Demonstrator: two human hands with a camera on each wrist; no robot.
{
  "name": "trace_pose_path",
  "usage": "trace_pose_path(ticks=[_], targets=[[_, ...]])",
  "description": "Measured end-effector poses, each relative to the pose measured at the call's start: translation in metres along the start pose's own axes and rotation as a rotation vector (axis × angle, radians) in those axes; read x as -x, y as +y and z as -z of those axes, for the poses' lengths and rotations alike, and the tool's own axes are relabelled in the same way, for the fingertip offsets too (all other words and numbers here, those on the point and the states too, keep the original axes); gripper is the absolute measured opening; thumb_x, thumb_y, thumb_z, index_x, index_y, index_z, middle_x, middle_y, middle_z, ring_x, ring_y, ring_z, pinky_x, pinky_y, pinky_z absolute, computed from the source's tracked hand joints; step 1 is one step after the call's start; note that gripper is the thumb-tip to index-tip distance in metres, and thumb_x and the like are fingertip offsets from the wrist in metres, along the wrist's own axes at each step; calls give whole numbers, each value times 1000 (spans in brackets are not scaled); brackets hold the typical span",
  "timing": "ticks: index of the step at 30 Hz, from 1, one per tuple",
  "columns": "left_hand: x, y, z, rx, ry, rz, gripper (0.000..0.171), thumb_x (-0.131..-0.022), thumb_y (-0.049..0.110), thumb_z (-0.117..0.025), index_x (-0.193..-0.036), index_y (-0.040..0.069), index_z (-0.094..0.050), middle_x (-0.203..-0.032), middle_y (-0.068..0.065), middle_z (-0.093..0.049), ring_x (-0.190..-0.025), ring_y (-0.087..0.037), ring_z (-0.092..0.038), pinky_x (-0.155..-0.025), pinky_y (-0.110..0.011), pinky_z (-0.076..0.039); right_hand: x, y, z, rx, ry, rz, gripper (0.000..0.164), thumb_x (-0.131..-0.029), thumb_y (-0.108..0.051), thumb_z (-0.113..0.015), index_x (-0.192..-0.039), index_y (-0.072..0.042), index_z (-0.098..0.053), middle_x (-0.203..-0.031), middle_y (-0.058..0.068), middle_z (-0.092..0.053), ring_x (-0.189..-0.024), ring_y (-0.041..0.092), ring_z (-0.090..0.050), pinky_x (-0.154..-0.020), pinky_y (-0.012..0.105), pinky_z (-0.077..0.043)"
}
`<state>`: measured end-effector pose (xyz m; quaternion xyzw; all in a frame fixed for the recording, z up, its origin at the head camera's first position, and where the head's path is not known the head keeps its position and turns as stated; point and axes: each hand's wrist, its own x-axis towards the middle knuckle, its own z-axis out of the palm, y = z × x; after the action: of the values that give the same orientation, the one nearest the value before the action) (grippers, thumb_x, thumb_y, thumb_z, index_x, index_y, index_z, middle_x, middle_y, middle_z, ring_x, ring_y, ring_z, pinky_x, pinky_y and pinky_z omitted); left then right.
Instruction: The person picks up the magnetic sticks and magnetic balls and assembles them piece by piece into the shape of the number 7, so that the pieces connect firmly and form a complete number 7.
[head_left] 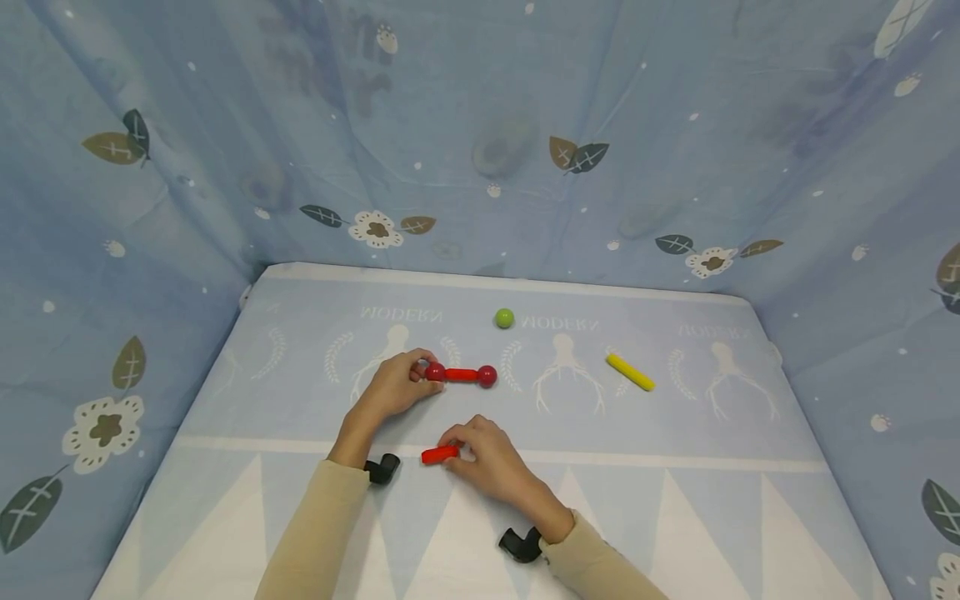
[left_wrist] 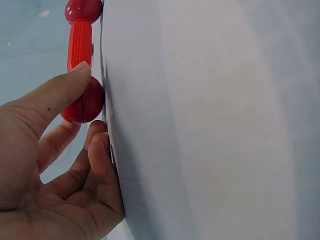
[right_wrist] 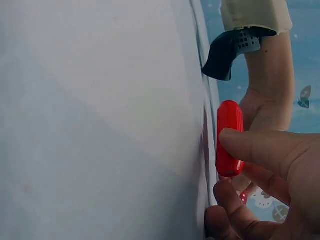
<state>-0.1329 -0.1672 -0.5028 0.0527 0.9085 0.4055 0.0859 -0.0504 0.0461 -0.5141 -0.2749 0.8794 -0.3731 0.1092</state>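
Note:
In the head view my left hand (head_left: 396, 385) pinches the near-left end of a dumbbell-shaped piece. It is made of a short red rod (head_left: 461, 375) with a dark red ball (head_left: 487, 377) at each end. The left wrist view shows the thumb across the joint of rod and lower ball (left_wrist: 89, 102), the fingers behind. A second red rod (head_left: 439, 454) lies between the thumb and fingers of my right hand (head_left: 491, 460), low over the table. Seen from the right wrist, this loose rod (right_wrist: 230, 139) is ribbed and has no ball on either end.
A green ball (head_left: 504, 318) sits toward the back of the cloth-covered table (head_left: 570, 433). Farther right lies a yellow rod (head_left: 630, 372). Patterned blue curtains (head_left: 465, 125) rise behind and on both sides. Each wrist wears a black camera mount (head_left: 521, 546).

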Motion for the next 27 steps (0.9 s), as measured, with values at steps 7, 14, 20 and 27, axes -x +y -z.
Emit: trace_pose_path(ticks=[7, 14, 20, 27], targets=[[-1, -2, 0, -8, 0, -3, 40, -84, 24, -83, -118, 11, -66, -97, -5, -65, -86, -20, -58, -74, -36, -50, -1, 2, -4, 44, -31, -20, 17, -89, -22, -79, -104, -29, -74, -91, -7, -54, -85, 9, -45, -76, 30, -36], [0, -2, 0, -7, -2, -10, 40, -84, 24, -83, -118, 11, -66, -98, -6, -66, -86, -20, -58, -75, -37, -50, -2, 2, -4, 39, -36, -33, 18, -89, -24, -77, -106, -28, -74, -88, -8, -52, -82, 8, -43, -74, 29, -35], [-1, -1, 0, -11, -1, -11, 40, -84, 24, -83, -118, 11, -66, -97, -5, -65, -86, -20, -58, -74, -37, -50, -3, 1, -2, 44, -37, -27, 20, -89, -25, -78, -109, -25, -74, -90, -8, -54, -85, 8, -45, -76, 29, -37], [0, -2, 0, -16, -4, -1, 40, -84, 24, -83, -118, 11, -66, -97, -5, -64, -86, -20, -58, -74, -36, -50, -2, 4, -2, 18, -42, -41, 23, -89, -25, -78, -110, -22, -71, -90, -10, -53, -85, 8, -46, -76, 28, -38]])
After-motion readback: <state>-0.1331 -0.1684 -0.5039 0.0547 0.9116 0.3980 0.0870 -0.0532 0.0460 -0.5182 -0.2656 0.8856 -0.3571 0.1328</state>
